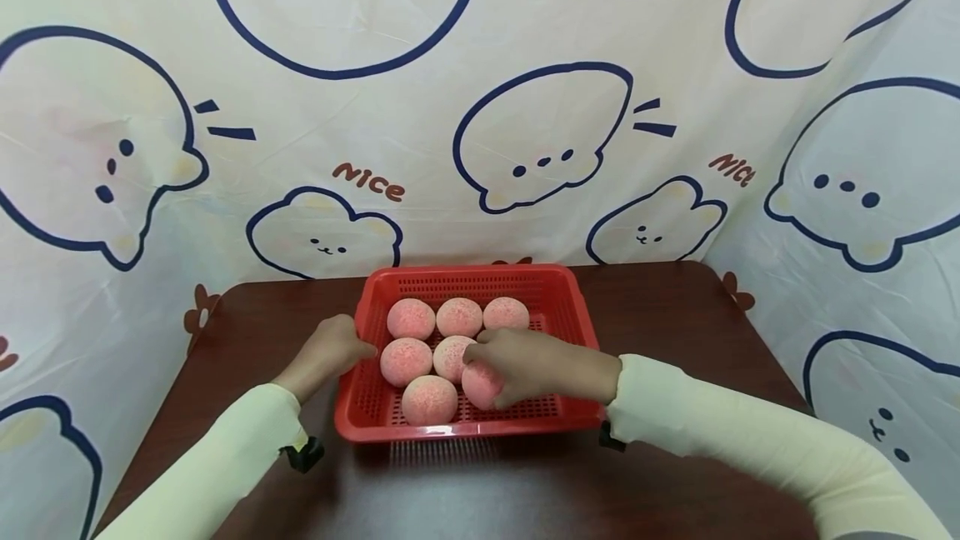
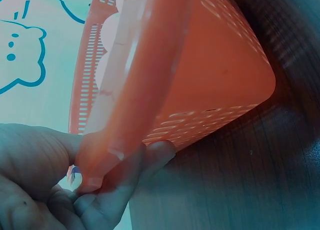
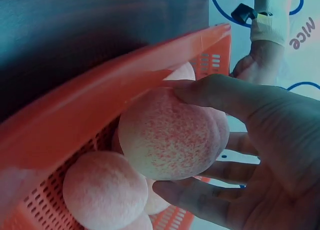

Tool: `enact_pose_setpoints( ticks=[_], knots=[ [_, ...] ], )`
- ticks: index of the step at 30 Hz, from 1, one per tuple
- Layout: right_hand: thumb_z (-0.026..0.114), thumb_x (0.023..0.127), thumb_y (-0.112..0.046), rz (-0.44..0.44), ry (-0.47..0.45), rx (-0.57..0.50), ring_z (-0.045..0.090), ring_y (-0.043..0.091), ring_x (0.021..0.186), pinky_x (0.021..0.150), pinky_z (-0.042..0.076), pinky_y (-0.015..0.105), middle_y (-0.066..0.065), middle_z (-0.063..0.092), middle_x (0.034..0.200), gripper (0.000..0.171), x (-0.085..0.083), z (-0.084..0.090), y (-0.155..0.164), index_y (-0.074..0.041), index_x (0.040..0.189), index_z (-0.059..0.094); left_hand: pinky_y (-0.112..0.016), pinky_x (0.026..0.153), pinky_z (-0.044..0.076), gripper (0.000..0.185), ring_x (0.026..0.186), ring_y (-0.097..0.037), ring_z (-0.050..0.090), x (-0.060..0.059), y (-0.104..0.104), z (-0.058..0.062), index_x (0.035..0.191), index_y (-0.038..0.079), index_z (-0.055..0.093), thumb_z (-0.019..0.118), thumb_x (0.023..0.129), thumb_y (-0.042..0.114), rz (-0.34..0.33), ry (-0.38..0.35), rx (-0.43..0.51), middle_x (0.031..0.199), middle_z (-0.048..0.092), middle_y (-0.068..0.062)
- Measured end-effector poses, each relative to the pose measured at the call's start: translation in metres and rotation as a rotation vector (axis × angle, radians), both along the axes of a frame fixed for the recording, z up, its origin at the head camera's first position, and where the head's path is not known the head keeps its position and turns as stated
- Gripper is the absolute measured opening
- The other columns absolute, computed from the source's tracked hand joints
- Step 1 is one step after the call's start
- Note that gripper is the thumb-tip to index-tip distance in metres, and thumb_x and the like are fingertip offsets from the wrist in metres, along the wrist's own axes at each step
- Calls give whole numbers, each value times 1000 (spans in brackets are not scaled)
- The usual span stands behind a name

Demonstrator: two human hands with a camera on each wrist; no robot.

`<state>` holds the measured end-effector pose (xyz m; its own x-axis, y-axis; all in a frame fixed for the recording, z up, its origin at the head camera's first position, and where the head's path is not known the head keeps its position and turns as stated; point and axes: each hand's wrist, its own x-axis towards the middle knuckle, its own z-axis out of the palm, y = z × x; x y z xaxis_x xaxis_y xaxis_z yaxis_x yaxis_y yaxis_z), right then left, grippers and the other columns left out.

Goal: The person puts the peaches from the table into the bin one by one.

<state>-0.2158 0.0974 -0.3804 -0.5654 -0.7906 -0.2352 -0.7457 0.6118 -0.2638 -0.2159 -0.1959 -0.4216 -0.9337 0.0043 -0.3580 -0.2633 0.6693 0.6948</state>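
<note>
A red perforated basket stands mid-table with several pink peach-like balls in it. My right hand reaches in from the right and grips one pink ball near the front row; its fingers curl round that ball. My left hand pinches the basket's left rim. In the left wrist view the thumb and fingers clamp the rim's edge. Other balls lie in rows behind and beside the held one.
The dark brown table carries the basket. A white cloth with blue cartoon outlines hangs behind and at both sides. Both arms wear cream sleeves.
</note>
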Motion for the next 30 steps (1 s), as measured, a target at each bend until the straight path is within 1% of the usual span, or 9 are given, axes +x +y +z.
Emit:
enact_pose_setpoints(
  ticks=[4, 6, 8, 11, 15, 20, 22, 26, 30],
  knots=[
    [86, 80, -28, 35, 36, 30, 57, 7, 81, 71, 54, 17, -5, 64, 103, 54, 3, -5, -7, -19, 129, 65, -46, 76, 66, 44, 74, -24, 77, 0, 0, 0, 123, -9, 60, 76, 85, 7, -1, 2, 5, 98, 76, -18],
    [85, 81, -30, 50, 59, 45, 58, 7, 84, 74, 56, 19, -3, 64, 109, 53, 4, -7, -9, -19, 129, 66, -46, 76, 66, 44, 74, -24, 77, 0, 1, 0, 123, -9, 60, 75, 85, 7, -1, 4, 10, 98, 76, -18],
    [84, 82, -32, 60, 78, 62, 58, 9, 91, 81, 58, 21, 0, 65, 117, 54, 5, -9, -11, -18, 131, 66, -46, 76, 66, 44, 74, -24, 77, 0, 1, 0, 123, -9, 60, 75, 85, 7, -4, 6, 12, 99, 76, -19],
    [83, 83, -31, 64, 78, 84, 58, 11, 98, 86, 58, 23, 0, 63, 123, 57, 7, -12, -13, -17, 135, 64, -46, 77, 66, 45, 75, -24, 77, 0, 1, 0, 123, -8, 60, 76, 85, 8, -3, 6, 13, 99, 76, -19],
    [83, 84, -29, 54, 71, 122, 60, 11, 97, 83, 58, 22, -2, 63, 121, 56, 8, -18, -16, -18, 135, 63, -46, 76, 66, 47, 76, -26, 78, 0, 1, 1, 124, -9, 59, 77, 84, 7, -8, 7, 11, 100, 76, -21],
    [80, 88, -29, 43, 93, 159, 60, 11, 93, 82, 59, 24, -3, 65, 115, 50, 7, -28, -17, -23, 134, 63, -45, 76, 66, 46, 77, -28, 78, -1, 1, 1, 124, -9, 60, 76, 85, 7, -7, -3, 7, 101, 75, -22],
    [79, 88, -29, 36, 92, 157, 60, 11, 91, 81, 59, 24, -2, 65, 114, 48, 7, -30, -18, -25, 133, 64, -45, 77, 66, 46, 77, -28, 78, -1, 0, 1, 124, -9, 60, 76, 85, 7, -6, -6, 7, 102, 75, -22],
    [78, 90, -29, 18, 65, 132, 59, 10, 91, 79, 60, 23, -1, 65, 118, 42, 6, -33, -19, -28, 129, 65, -45, 78, 66, 46, 78, -26, 78, -2, 0, 1, 125, -9, 60, 76, 85, 8, -3, -15, 3, 104, 75, -22],
    [76, 91, -28, 10, 46, 120, 58, 10, 89, 75, 59, 21, -1, 66, 120, 36, 6, -35, -19, -29, 125, 67, -45, 78, 66, 46, 78, -26, 78, -2, 0, 2, 125, -9, 59, 75, 86, 8, -5, -21, 1, 104, 75, -23]
  ],
)
